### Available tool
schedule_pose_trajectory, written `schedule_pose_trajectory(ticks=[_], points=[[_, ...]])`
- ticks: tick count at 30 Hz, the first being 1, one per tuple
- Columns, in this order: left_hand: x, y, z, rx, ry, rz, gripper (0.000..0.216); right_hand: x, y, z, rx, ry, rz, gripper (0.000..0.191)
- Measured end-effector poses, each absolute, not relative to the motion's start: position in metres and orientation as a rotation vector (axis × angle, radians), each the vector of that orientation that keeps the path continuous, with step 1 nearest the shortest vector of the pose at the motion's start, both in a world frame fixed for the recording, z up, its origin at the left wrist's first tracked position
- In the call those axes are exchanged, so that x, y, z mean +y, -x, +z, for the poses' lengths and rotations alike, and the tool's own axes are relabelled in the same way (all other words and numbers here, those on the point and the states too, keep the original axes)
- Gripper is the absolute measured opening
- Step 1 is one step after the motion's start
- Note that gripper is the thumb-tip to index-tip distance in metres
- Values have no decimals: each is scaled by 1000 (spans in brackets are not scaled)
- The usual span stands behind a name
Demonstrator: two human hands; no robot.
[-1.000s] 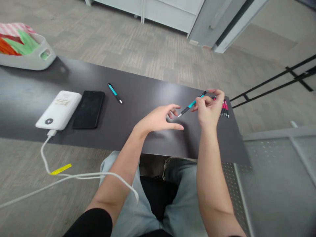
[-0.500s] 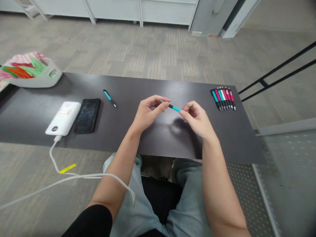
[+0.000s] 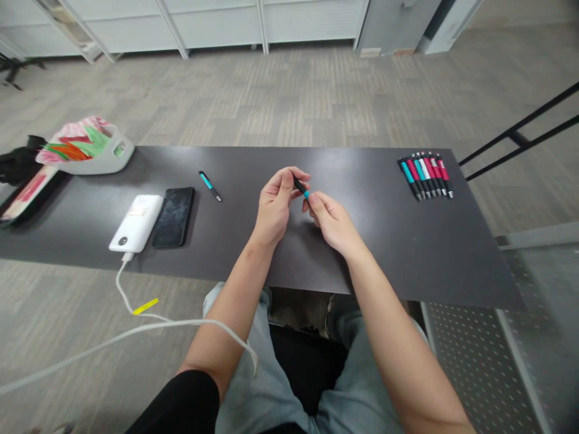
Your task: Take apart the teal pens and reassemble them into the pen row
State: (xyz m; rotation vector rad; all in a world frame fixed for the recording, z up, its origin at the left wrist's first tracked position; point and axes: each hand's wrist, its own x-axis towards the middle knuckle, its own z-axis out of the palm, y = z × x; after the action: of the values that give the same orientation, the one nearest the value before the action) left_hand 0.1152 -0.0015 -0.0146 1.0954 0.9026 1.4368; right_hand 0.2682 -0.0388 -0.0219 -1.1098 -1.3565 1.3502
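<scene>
Between my two hands, above the middle of the table, is a teal and black pen (image 3: 300, 185). My left hand (image 3: 277, 199) has its fingers closed round the black end. The teal part is pinched by my right hand (image 3: 329, 218), whose fingers cover the rest of the barrel. Another teal and black pen (image 3: 210, 185) lies alone on the table, left of my left hand. Off to the right, several pens (image 3: 425, 175) in teal, red and white lie side by side in a row.
The dark table (image 3: 384, 253) spans the view. On its left are a black phone (image 3: 174, 218), a white power bank (image 3: 136, 224) with a white cable (image 3: 181, 323), and a white basket (image 3: 97, 160) holding colourful bags. A black metal frame (image 3: 520, 135) stands past the right edge.
My right hand has moved left, close to my left hand. The pen has turned steeper, and its teal part is now mostly covered. The camera view has shifted slightly left.
</scene>
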Motion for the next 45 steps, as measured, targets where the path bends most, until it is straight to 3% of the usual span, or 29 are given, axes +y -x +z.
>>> schedule_pose_trajectory(ticks=[5, 13, 17, 21, 37, 45], points=[[-2, -123, -26, 905, -1091, 1540, 54, -39, -265, -17, -1480, 1252, 975, 50], [-3, -121, -17, 951, -955, 1596, 50, -32, -263, -24, -1546, 1146, 676, 38], [0, -113, -13, 993, -963, 1579, 44, -29, -264, -24, -1597, 1164, 700, 43], [2, -109, -12, 1011, -992, 1559, 41, -29, -270, -23, -1620, 1180, 778, 28], [5, -101, -18, 1033, -1085, 1573, 40, -24, -269, -21, -1625, 1181, 994, 37], [12, -77, -15, 1221, -1235, 1562, 40, -23, -274, -26, -1582, 1181, 957, 28]])
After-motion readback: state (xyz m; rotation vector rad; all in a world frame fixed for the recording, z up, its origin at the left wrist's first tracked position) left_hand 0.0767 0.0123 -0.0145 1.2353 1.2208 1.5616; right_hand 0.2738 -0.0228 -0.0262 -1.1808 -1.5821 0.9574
